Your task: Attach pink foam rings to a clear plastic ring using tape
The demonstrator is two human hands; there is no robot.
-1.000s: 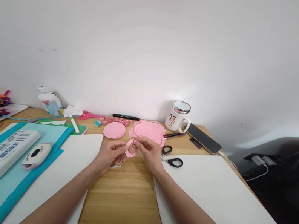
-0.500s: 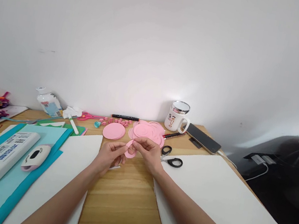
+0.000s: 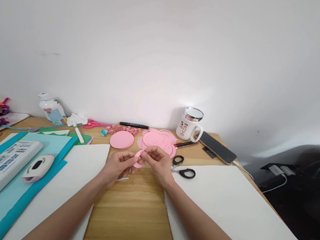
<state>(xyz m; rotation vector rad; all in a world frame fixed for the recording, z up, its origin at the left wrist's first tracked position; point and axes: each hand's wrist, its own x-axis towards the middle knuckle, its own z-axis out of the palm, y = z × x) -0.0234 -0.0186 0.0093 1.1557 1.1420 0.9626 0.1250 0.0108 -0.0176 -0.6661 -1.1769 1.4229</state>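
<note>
rolling a pink paper strip (image 3: 138,160) tighter
left hand (image 3: 118,166) and right hand (image 3: 160,164) pinch it; loop under fingertips has shrunk.

You are viewing a bright, evenly lit scene. The light is soft and diffuse, and its source lies outside the frame. The wall (image 3: 174,36) reads pale grey-white, with a faint pink cast above the pink paper discs (image 3: 156,139). Shadows are weak: note only soft shading on the desk (image 3: 132,213) beneath your left hand (image 3: 117,166) and right hand (image 3: 160,165). The pink paper piece (image 3: 138,160) pinched between them is small and slightly soft. The mug (image 3: 189,125) lid carries a small bright reflection. The white sheet (image 3: 239,215) sits close to overexposure. Expect wide-angle distortion: desk edges bow outward, and the upper right corner darkens. Small items along the far desk edge lack fine detail.
</note>
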